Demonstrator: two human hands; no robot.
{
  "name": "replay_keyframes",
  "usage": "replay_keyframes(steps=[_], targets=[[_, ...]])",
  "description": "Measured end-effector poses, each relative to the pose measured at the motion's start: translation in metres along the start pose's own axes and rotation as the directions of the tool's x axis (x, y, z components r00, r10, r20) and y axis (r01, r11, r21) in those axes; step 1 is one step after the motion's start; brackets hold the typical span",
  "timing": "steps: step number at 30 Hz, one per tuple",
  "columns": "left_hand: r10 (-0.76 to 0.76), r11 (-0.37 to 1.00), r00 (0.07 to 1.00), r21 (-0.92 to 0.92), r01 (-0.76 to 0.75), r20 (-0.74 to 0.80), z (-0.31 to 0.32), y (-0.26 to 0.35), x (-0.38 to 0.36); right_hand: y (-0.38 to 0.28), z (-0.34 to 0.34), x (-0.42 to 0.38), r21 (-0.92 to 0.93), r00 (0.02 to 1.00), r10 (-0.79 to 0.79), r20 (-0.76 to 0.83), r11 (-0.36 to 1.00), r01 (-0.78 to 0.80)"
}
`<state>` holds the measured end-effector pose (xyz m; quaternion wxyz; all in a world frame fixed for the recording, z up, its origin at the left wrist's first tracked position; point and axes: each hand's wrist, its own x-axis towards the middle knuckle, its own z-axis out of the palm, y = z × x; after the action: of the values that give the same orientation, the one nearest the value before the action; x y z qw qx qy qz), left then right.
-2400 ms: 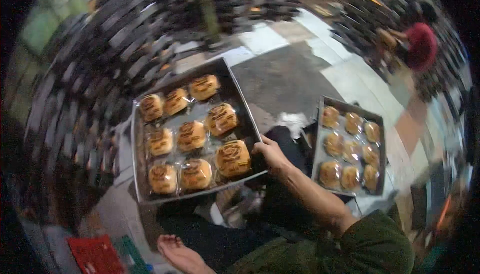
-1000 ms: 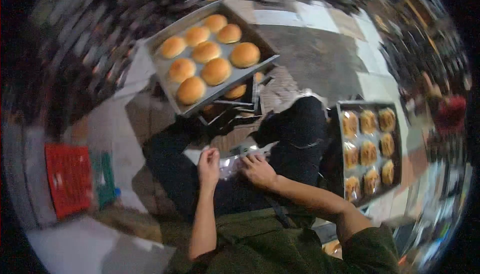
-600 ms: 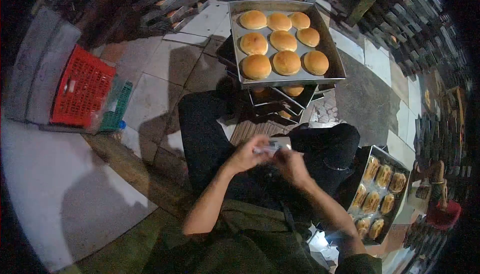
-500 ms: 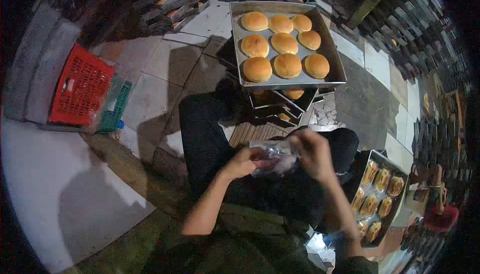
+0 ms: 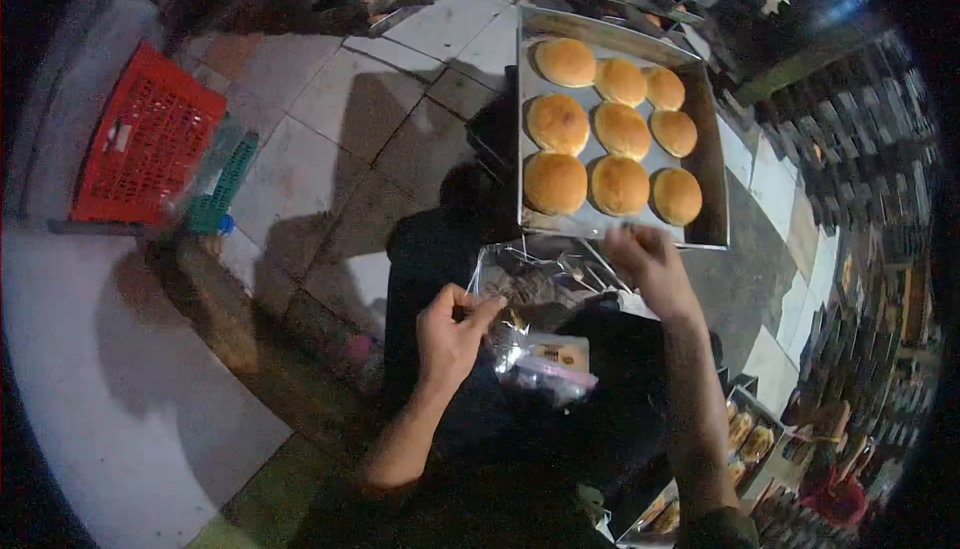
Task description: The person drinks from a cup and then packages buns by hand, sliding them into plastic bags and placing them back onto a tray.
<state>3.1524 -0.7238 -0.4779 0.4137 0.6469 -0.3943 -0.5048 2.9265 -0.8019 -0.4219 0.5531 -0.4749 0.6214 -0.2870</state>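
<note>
My left hand pinches a clear plastic bag between thumb and fingers, above my lap. My right hand is raised by the front edge of the metal tray. Its fingers are curled and slightly blurred, and what they grip, if anything, cannot be made out. In the tray sit several round golden buns in rows. On my lap, below my left hand, lies a stack of clear bags with a printed label and a pinkish strip.
At left stand a red plastic crate and a green crate. Low at right is another tray with wrapped, dark-striped buns. Beyond it show a person's arm and a red basin. Stacked trays line the right side.
My hands have moved apart; the right went up toward the bun tray. The left now holds up a single clear bag, with the bag stack visible on my lap. The view has shifted.
</note>
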Motion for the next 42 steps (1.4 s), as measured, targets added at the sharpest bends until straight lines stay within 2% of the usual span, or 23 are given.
replay_keyframes(steps=[2,4,7,9,10,12,13,15,16,18,20,23,25,29,32,33,36,37,38,39,40,41,42], targets=[[0.018,0.979,0.999,-0.202,-0.026,-0.04,0.002,0.002,0.01,0.026,0.004,0.083,-0.18,0.841,-0.375,-0.39,0.927,0.33],[-0.094,0.924,0.987,-0.381,0.036,-0.134,0.006,0.006,0.012,0.058,0.017,0.145,-0.713,0.674,-0.693,-0.256,0.606,0.352],[-0.177,0.827,0.982,-0.55,0.114,-0.062,0.005,-0.007,0.015,0.101,0.02,0.196,-0.801,0.727,-0.644,-0.238,0.554,0.228],[-0.164,0.761,0.986,-0.641,0.101,-0.041,0.002,-0.008,0.019,0.084,0.02,0.206,-0.865,0.999,-0.005,0.037,0.501,0.034],[-0.138,0.715,0.99,-0.694,0.089,-0.015,0.002,-0.01,0.019,0.084,0.027,0.195,-0.864,0.999,-0.012,0.038,0.502,0.039],[-0.106,0.665,0.994,-0.743,0.076,0.007,0.0,-0.011,0.02,0.088,0.049,0.153,-0.833,0.732,-0.678,-0.075,0.446,0.328],[-0.094,0.696,0.995,-0.713,0.091,0.035,-0.001,-0.011,0.02,0.081,0.046,0.149,-0.832,0.728,-0.682,-0.074,0.445,0.332],[-0.065,0.733,0.996,-0.674,0.09,0.062,-0.005,-0.012,0.018,0.055,0.034,0.139,-0.12,0.996,0.068,-0.05,0.99,-0.073],[-0.074,0.781,0.992,-0.613,0.12,0.099,-0.005,-0.012,0.017,0.04,0.023,0.121,-0.116,0.997,0.053,-0.056,0.991,-0.059],[-0.072,0.821,0.987,-0.554,0.14,0.143,-0.007,-0.008,0.012,0.0,0.001,0.063,0.828,0.996,0.045,0.075,0.554,-0.087],[0.104,0.992,0.98,-0.093,-0.088,0.173,-0.009,0.001,0.01,-0.022,-0.02,0.016,0.792,0.997,-0.071,-0.031,0.606,0.068],[0.145,0.987,0.951,-0.107,-0.12,0.272,0.006,0.022,-0.005,-0.014,-0.036,-0.05,0.554,0.997,-0.081,-0.014,0.829,0.075],[0.172,0.985,0.931,-0.073,-0.157,0.321,0.012,0.037,-0.018,-0.007,-0.025,-0.092,-0.102,0.992,-0.115,0.059,0.987,0.12],[0.377,0.926,0.903,0.102,-0.363,-0.208,0.014,0.05,-0.03,0.016,-0.006,-0.122,0.477,0.946,-0.017,-0.325,0.86,0.179],[0.202,0.902,0.977,-0.376,-0.21,-0.062,0.018,0.043,-0.06,0.033,0.024,-0.142,0.222,0.78,-0.264,-0.567,0.863,0.454],[0.438,0.873,0.899,-0.246,-0.421,0.016,0.032,0.041,-0.066,0.033,0.04,-0.154,-0.056,0.752,-0.524,-0.4,0.833,0.551],[0.172,0.702,0.971,-0.712,-0.001,0.168,0.026,0.082,-0.047,0.014,0.087,-0.166,-0.215,0.73,-0.676,0.1,0.702,0.679],[0.127,0.769,0.934,-0.627,0.12,0.335,0.022,0.114,-0.051,0.009,0.081,-0.161,-0.213,0.726,-0.678,0.113,0.698,0.684],[0.459,0.834,0.855,-0.448,-0.322,0.24,0.027,0.1,-0.061,0.003,0.07,-0.153,-0.225,0.599,-0.789,0.138,0.564,0.795],[0.447,0.849,0.846,-0.435,-0.3,0.291,0.041,0.092,-0.08,-0.001,0.066,-0.148,-0.23,0.458,-0.874,0.164,0.417,0.879],[0.439,0.861,0.832,-0.425,-0.281,0.338,0.05,0.094,-0.095,0.008,0.078,-0.153,0.228,0.738,-0.661,-0.138,0.704,0.673],[0.264,0.811,0.864,-0.583,0.043,0.43,0.041,0.119,-0.104,-0.006,0.065,-0.147,0.026,0.651,-0.755,-0.077,0.651,0.758],[0.261,0.808,0.868,-0.588,0.043,0.422,0.031,0.111,-0.086,-0.018,0.053,-0.139,-0.166,0.563,-0.826,0.004,0.555,0.815]])
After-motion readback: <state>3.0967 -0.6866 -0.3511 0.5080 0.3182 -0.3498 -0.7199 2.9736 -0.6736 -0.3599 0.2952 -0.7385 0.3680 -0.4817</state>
